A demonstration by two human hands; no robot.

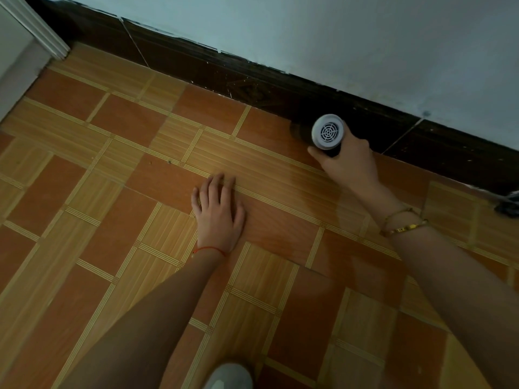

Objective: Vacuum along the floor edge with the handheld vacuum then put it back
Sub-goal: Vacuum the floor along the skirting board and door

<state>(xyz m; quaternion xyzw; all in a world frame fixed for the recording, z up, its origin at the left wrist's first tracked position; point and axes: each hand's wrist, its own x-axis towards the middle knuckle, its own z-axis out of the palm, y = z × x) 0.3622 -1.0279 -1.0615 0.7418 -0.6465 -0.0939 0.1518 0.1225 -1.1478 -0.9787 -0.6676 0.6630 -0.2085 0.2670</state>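
Observation:
My right hand [349, 161] grips the handheld vacuum [327, 132], a dark body with a round white vented rear cap facing me. Its front end points at the dark baseboard [213, 71] where the wall meets the tiled floor [112, 192], and the nozzle is hidden in shadow. My left hand [217, 211] rests flat on the floor with fingers spread, about a hand's length left of and nearer than the vacuum. It holds nothing.
A pale wall [337, 37] rises above the baseboard. A white door frame [33, 32] stands at the far left corner. A dark object [508, 204] lies by the baseboard at the right edge. A pale rounded thing [229, 377] shows at the bottom edge.

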